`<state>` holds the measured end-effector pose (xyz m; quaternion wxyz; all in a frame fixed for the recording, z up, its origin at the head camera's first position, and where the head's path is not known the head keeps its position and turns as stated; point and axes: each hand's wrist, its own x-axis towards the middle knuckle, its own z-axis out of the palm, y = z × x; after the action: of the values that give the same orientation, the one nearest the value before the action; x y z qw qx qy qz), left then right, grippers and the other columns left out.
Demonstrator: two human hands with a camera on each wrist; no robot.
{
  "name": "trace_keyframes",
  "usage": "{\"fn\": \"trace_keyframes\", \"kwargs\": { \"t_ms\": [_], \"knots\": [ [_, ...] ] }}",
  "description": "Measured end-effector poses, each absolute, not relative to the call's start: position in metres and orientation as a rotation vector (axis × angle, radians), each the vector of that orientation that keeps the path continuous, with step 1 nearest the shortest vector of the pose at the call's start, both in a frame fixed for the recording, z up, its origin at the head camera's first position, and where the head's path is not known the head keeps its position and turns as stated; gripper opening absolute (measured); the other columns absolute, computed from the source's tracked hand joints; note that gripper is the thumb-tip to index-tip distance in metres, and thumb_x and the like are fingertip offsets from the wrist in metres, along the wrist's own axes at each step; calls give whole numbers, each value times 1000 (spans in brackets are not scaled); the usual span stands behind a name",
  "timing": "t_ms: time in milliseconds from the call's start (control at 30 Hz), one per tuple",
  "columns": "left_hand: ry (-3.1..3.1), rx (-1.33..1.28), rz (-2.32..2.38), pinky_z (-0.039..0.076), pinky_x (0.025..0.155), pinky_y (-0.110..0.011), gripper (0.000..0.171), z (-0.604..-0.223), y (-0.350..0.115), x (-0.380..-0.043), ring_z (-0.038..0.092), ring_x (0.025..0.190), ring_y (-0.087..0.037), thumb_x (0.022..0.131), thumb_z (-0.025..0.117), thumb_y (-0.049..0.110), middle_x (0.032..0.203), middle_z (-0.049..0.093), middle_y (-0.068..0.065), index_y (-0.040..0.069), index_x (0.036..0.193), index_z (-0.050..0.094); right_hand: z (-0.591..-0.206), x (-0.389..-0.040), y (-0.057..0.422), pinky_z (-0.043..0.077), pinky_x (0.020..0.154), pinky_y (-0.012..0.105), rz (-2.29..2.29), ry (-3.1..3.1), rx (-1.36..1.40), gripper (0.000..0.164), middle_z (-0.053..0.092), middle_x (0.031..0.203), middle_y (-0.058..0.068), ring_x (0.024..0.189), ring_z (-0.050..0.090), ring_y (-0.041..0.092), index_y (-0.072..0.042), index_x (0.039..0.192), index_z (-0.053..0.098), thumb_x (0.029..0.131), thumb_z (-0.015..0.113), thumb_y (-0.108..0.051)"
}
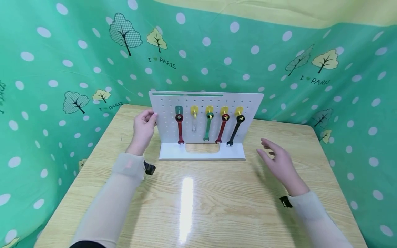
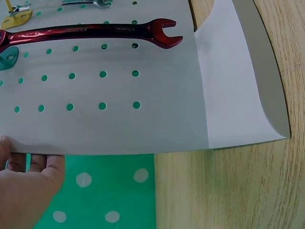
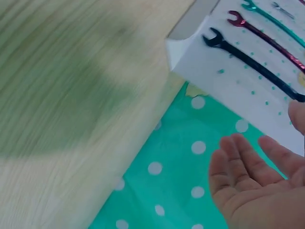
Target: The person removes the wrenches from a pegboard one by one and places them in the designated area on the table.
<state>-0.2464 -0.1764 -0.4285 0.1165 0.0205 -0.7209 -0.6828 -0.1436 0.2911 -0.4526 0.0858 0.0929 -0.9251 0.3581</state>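
Note:
My left hand grips the left edge of a white pegboard stand, thumb in front and fingers behind the panel. Combination wrenches hang on its hooks: a red wrench at the left, a short silver wrench, a green wrench, a second red wrench and a black wrench at the right. The left red wrench shows a 13mm marking in the left wrist view. To the right of the stand, my right hand is held over the table with fingers loosely bent, holding nothing.
The stand is on a wood-grain table with a bright light reflection in front of it. A green curtain with white dots and trees surrounds the table at the back and sides. Dark wrist cameras sit on both wrists.

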Motion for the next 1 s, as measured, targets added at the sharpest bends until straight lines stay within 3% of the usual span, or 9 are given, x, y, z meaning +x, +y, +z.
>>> {"fn": "trace_keyframes", "kwargs": {
  "t_ms": [333, 633, 1000],
  "knots": [
    [-2127, 89, -1954, 52, 95, -34, 24, -429, -175, -246, 63, 110, -24, 107, 54, 11, 119, 67, -18, -4, 121, 64, -444, -165, 264, 53, 89, 26, 1310, -2657, 214, 39, 68, 124, 12, 110, 64, 23, -4, 136, 63, 102, 67, -24],
    [-2130, 91, -1928, 54, 92, -33, 24, -430, -172, -245, 64, 105, -23, 106, 55, 10, 113, 68, -18, -6, 121, 64, -442, -174, 248, 54, 91, 36, 1368, -2672, 180, 36, 68, 122, 12, 109, 64, 24, 1, 131, 65, 103, 66, -22],
    [-2128, 116, -1910, 53, 93, -34, 24, -429, -171, -245, 63, 106, -24, 107, 54, 13, 116, 68, -18, -4, 119, 65, -440, -192, 236, 53, 93, 37, 1400, -2664, 183, 31, 69, 121, 13, 109, 65, 25, 1, 128, 66, 101, 67, -16]
  ]
}}
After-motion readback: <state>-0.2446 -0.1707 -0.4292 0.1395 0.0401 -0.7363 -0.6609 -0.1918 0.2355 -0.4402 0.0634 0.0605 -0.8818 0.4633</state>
